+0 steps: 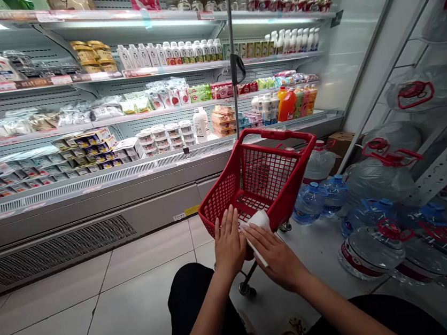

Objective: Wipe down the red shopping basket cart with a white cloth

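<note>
Far left is the open chiller [88, 188], shelves packed with yogurt tubs, milk bottles and packaged stuff, none of it touched. Grey floor tiles [102, 310] run in front of it.

Moving in, the left hand [228, 240] lies flat on the near wall of the little red shopping cart [284, 134], fingers straight and together. It's not gripping anything, looks like it's just steadying the cart.

Right beside it, touching, is the white cloth [256, 223], bunched over the cart's near rim. The right hand [276, 255] holds it there, fingers laid across it and pressing down, with a strip of cloth poking out below the palm. Can't tell what the thumb's doing.

Progress-wise, I'd say the wiping is at the near rim only. The cart is empty, and its far rim, side mesh and the 1 visible wheel [244, 287] have no hand near them. Honestly can't tell from here which parts are already clean, the plastic looks the same all over. A grey pole [230, 54] rises behind the cart.

Off to the right, big water jugs [372, 250] with red handles sit piled on the floor, just beside the cart.
</note>
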Tool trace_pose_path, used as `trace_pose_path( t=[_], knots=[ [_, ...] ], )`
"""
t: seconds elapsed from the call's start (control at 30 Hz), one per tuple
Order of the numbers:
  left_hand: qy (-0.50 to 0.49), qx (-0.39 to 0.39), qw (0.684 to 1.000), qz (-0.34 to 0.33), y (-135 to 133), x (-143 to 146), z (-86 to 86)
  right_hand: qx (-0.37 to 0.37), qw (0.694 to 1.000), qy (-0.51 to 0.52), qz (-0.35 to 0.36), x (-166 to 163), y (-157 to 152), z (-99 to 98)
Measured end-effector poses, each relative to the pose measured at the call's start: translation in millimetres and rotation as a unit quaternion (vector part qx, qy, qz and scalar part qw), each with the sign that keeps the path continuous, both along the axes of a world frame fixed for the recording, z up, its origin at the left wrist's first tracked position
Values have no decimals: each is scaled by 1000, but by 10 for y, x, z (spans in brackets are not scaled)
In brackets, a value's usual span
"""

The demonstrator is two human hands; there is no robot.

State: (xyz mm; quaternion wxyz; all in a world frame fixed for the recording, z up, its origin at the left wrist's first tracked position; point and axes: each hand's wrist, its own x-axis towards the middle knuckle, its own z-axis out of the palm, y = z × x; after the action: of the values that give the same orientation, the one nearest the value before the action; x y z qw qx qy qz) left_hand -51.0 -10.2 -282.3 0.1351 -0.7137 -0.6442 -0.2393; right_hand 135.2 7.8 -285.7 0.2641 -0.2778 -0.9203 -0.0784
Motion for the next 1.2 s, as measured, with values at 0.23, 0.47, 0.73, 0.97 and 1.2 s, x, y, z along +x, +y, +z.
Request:
trace_pose_path(
  t=[0.23,0.47,0.73,0.97,1.2],
  knots=[
    [-13,-10,999,48,-45,-430,19,33,998,2,-58,438,456,70],
    [15,44,997,68,-73,-257,207,32,992,32,-121,466,490,126],
    [55,10,998,21,-126,-158,127,59,995,-5,-75,339,378,170],
    [48,17,997,64,-187,-460,140,92,959,95,-250,1236,636,461],
    [44,29,997,56,-132,-69,114,69,983,22,-167,581,293,355]
  ],
)
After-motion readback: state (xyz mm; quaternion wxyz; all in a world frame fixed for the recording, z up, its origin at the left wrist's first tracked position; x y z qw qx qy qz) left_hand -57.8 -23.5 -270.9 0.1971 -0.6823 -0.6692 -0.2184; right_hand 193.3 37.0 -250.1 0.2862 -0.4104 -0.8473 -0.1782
